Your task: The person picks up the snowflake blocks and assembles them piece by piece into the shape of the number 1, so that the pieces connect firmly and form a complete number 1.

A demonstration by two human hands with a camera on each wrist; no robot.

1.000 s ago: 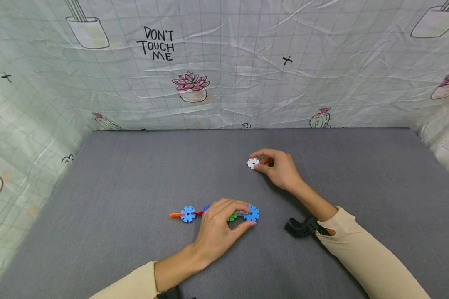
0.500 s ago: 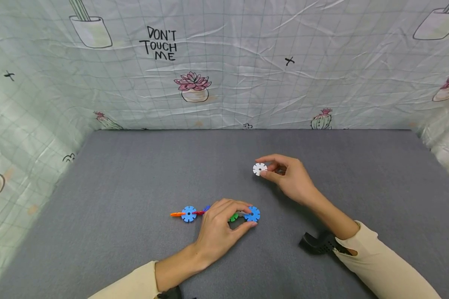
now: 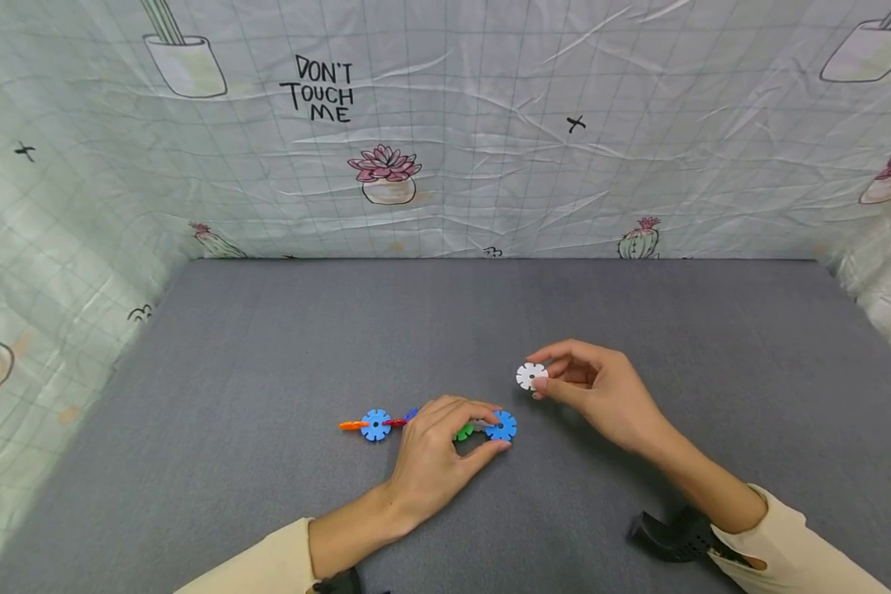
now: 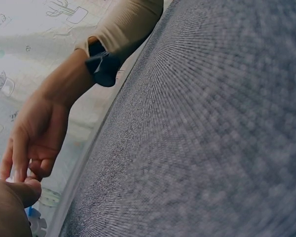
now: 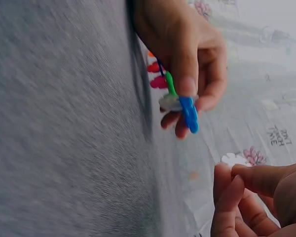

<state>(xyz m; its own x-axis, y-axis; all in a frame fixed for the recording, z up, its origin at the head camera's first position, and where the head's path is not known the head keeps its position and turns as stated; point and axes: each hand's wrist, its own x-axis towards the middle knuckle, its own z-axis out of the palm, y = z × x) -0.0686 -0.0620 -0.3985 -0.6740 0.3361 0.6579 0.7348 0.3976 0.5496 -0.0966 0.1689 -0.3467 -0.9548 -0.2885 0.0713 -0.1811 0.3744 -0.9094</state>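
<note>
A row of joined notched plastic discs lies along the table, with an orange disc [image 3: 352, 426] edge-on at its left end and a light blue disc [image 3: 375, 425] beside it. My left hand [image 3: 438, 454] covers the middle of the row and pinches the blue end disc [image 3: 504, 427] between thumb and fingers. In the right wrist view, a green disc [image 5: 169, 83], a pale translucent disc [image 5: 170, 102] and a pink disc [image 5: 159, 82] show under that hand. Up and to the right, my right hand [image 3: 594, 389] pinches a loose white notched disc [image 3: 529, 376], apart from the row.
A grey cloth-covered table [image 3: 267, 346] spreads under both hands. Behind it and at the sides hangs a pale checked curtain [image 3: 475, 165] with plant drawings and lettering. A black wrist camera [image 3: 671, 536] sits under the right wrist.
My right hand has come nearer to me and slightly rightward with the white disc, closing on the blue end disc. The left hand and the row stay in place.
</note>
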